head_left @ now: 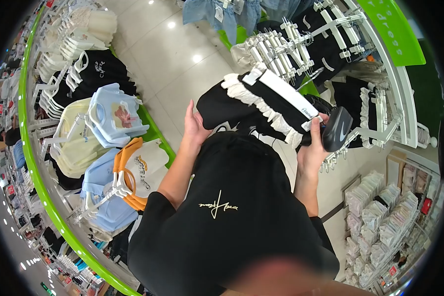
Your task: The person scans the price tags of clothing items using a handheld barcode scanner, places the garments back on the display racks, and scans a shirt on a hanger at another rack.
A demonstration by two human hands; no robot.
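A black garment (241, 106) with a white ruffled waistband hangs at a slant from a white clip hanger (287, 91) in front of my chest. My right hand (313, 145) grips the hanger's right end, its thumb along the front by the clip. Close against those fingers is a rounded black object (337, 129) with a white curved mark; its kind is unclear. On the other side, my left hand (196, 126) touches the garment's lower left part, one finger stretched upward and the others partly hidden by the cloth.
Left stands a green-edged rack (27, 118) with shirts on hangers, including an orange-and-white shirt (142, 172). Right, a white rail (397, 84) carries black garments and many clip hangers (281, 52). Packaged goods (380, 212) fill a lower-right shelf. Pale floor tiles (158, 59) run between racks.
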